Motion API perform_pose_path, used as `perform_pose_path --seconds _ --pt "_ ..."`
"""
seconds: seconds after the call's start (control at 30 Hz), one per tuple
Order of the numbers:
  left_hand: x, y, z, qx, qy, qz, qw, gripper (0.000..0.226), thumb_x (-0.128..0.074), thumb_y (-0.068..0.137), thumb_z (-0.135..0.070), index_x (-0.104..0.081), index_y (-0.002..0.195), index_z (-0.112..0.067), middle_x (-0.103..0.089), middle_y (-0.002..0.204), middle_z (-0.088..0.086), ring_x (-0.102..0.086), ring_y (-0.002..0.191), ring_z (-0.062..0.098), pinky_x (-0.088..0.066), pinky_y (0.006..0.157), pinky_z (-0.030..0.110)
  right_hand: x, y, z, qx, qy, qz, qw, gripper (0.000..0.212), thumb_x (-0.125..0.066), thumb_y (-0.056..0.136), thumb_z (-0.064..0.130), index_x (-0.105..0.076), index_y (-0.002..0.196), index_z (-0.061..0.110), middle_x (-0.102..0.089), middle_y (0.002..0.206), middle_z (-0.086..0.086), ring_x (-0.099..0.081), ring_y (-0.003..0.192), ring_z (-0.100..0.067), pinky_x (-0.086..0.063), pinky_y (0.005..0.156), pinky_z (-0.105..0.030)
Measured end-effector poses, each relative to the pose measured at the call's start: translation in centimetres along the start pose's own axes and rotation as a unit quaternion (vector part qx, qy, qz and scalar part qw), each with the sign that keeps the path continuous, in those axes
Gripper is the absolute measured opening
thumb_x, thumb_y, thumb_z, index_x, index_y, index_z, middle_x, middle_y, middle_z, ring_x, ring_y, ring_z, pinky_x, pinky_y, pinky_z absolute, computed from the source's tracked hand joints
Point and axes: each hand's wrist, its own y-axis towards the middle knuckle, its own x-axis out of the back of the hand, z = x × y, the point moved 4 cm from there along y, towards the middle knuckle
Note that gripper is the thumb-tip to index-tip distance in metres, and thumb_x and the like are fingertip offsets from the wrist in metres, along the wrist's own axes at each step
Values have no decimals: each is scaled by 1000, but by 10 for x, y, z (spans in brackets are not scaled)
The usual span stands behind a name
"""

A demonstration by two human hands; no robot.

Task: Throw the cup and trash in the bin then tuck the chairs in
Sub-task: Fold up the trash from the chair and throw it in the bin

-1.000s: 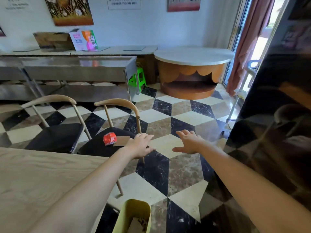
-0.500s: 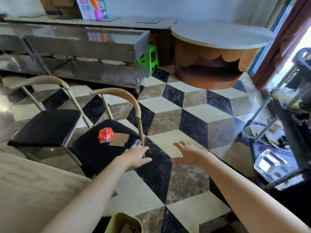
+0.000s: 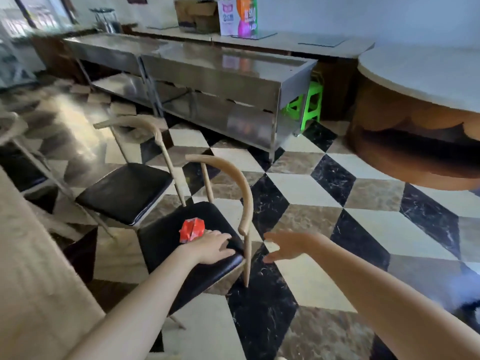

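A crumpled red cup (image 3: 191, 229) lies on the black seat of the nearest chair (image 3: 166, 245). My left hand (image 3: 211, 246) rests flat on that seat just right of the cup, fingers spread, and covers the brown paper seen earlier. My right hand (image 3: 291, 246) hovers open beside the chair's curved wooden backrest (image 3: 245, 193), holding nothing. A second chair (image 3: 124, 190) with a black seat stands behind the first, pulled out from the wooden table (image 3: 33, 281). The bin is out of view.
A steel counter (image 3: 220, 81) runs across the back, with a green stool (image 3: 309, 105) at its right end. A round brown-and-white counter (image 3: 415, 120) stands at the right. A third chair (image 3: 15, 131) sits at the far left. Checkered floor tiles (image 3: 337, 216) lie right of the chairs.
The view has swung left and closer to the chairs. My left hand has moved onto the near chair's seat beside the red cup, covering the brown paper. The yellow bin has left the frame.
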Motion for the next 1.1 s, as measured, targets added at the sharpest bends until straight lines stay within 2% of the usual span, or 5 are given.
perform_pose_path --seconds 0.27,0.43,0.57,0.87,1.1 --pt "36 28 54 142 -88 -68 984 65 -40 93 -55 -25 148 -24 -32 152 5 -29 139 29 -31 110 51 100 86 6 121 -99 13 988 79 -51 89 54 -18 150 15 -28 155 -8 -27 141 -29 -27 114 -43" --pt "45 48 87 218 -87 -162 958 60 -41 96 -48 -23 147 -22 -31 150 5 -26 140 27 -36 107 45 128 156 22 178 -147 -53 972 82 -54 86 56 -19 149 16 -27 153 -11 -26 138 -33 -30 110 -49" --pt "42 76 119 261 -98 -187 942 61 -41 96 -49 -25 148 -20 -33 149 3 -27 140 24 -39 106 43 135 212 35 212 -187 -43 958 82 -53 88 54 -13 151 18 -19 156 -9 -22 140 -33 -28 111 -49" --pt "18 113 173 367 -207 -146 895 62 -39 97 -48 -25 149 -17 -33 150 4 -25 141 24 -38 107 42 157 322 73 286 -269 55 918 78 -54 89 50 -18 149 16 -23 154 -10 -23 140 -33 -30 110 -45" --pt "-24 120 189 478 -319 -112 811 64 -36 98 -50 -18 151 -18 -26 154 5 -18 145 26 -35 108 45 139 394 118 376 -379 112 838 76 -55 87 52 -25 146 16 -32 148 -11 -32 132 -34 -35 107 -48"
